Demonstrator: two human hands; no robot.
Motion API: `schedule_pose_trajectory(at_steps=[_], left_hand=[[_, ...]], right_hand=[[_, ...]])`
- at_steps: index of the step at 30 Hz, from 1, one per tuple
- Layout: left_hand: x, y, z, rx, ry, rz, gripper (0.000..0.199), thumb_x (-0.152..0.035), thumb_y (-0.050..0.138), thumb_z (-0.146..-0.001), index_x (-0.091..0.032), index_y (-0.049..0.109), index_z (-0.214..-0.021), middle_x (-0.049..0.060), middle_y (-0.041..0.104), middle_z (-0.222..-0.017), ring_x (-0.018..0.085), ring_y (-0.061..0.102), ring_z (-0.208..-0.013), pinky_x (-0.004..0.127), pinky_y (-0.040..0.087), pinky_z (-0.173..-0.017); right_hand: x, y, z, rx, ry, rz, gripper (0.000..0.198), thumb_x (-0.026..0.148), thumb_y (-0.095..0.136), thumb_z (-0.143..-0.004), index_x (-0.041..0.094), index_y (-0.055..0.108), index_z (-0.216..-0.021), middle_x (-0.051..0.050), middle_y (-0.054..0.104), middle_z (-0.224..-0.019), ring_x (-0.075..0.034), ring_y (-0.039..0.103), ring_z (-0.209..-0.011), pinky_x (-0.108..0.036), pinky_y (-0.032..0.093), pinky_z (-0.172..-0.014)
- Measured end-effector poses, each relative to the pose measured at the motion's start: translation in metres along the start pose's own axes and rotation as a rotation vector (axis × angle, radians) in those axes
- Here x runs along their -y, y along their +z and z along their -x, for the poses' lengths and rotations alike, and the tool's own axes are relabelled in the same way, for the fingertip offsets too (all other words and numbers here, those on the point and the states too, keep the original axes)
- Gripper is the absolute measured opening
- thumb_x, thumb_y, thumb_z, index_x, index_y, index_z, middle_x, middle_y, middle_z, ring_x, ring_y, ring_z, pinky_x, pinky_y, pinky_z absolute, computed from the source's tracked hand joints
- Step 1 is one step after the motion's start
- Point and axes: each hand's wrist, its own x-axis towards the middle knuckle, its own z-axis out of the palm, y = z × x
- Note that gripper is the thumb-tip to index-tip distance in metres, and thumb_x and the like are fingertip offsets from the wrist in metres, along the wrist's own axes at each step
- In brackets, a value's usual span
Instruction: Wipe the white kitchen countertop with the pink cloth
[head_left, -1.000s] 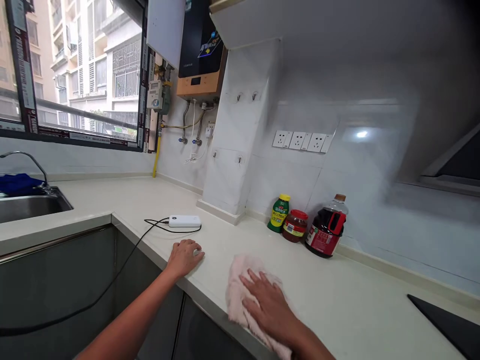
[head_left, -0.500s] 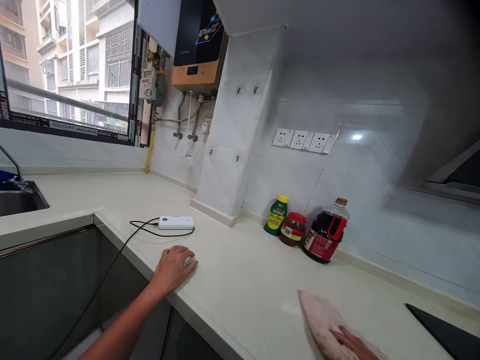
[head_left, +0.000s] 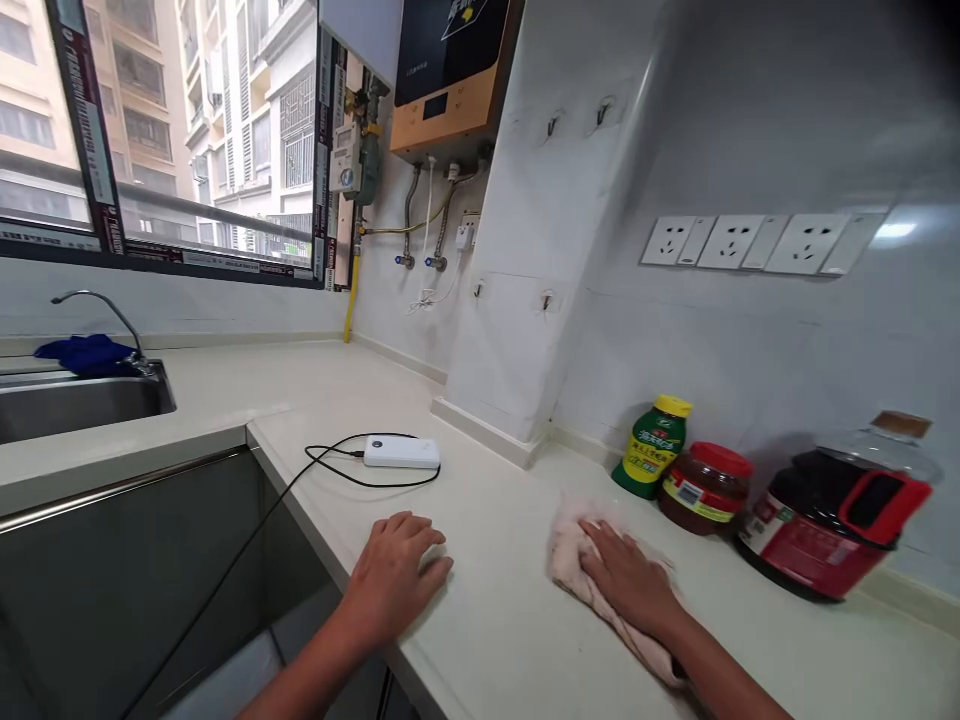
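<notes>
A pale pink cloth [head_left: 581,560], soft and crumpled, lies flat on the white worktop [head_left: 495,630], stretched from near the back wall towards the front edge at the right. The right hand [head_left: 630,585] presses down on its middle, fingers spread, so only its rumpled ends show

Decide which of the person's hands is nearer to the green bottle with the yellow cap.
Right. The right hand presses the pink cloth on the counter just in front of the green bottle. The left hand lies flat farther off, near the white power bank.
</notes>
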Motion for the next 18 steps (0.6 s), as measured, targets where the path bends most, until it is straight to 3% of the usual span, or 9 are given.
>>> schedule_pose_trajectory(at_steps=[4,7,13,18], left_hand=[[0.001,0.003,0.0,0.0,0.005,0.022,0.018,-0.03,0.064,-0.09,-0.026,0.072,-0.106,0.007,0.071,-0.12,0.03,0.058,-0.121,0.048,0.046,-0.101],[0.002,0.005,0.001,-0.006,0.005,0.032,0.018,-0.03,0.066,-0.089,-0.026,0.072,-0.106,0.007,0.07,-0.123,0.031,0.058,-0.122,0.049,0.047,-0.101],[0.004,0.008,0.001,-0.024,0.011,0.077,0.018,-0.028,0.065,-0.09,-0.028,0.07,-0.107,0.006,0.068,-0.127,0.029,0.056,-0.125,0.049,0.047,-0.102],[0.005,0.004,-0.001,-0.044,-0.02,0.112,0.018,-0.032,0.064,-0.091,-0.028,0.071,-0.107,0.008,0.069,-0.125,0.03,0.057,-0.125,0.05,0.048,-0.102]], right_hand=[[0.064,-0.003,-0.036,0.036,-0.202,-0.042,0.059,0.048,0.024,-0.097,0.036,0.028,-0.154,0.002,0.022,-0.164,-0.029,0.021,-0.15,-0.056,0.026,-0.117],[0.093,-0.007,-0.067,0.04,-0.264,-0.065,0.057,0.046,0.025,-0.098,0.036,0.029,-0.154,0.001,0.024,-0.164,-0.028,0.024,-0.149,-0.055,0.025,-0.117],[0.118,-0.012,-0.111,0.023,-0.242,-0.081,0.053,0.043,0.032,-0.1,0.032,0.033,-0.152,-0.002,0.028,-0.162,-0.029,0.024,-0.147,-0.059,0.024,-0.117],[0.134,-0.02,-0.098,0.024,-0.179,-0.039,0.052,0.044,0.032,-0.101,0.032,0.032,-0.152,-0.006,0.027,-0.162,-0.033,0.024,-0.146,-0.068,0.026,-0.113]])
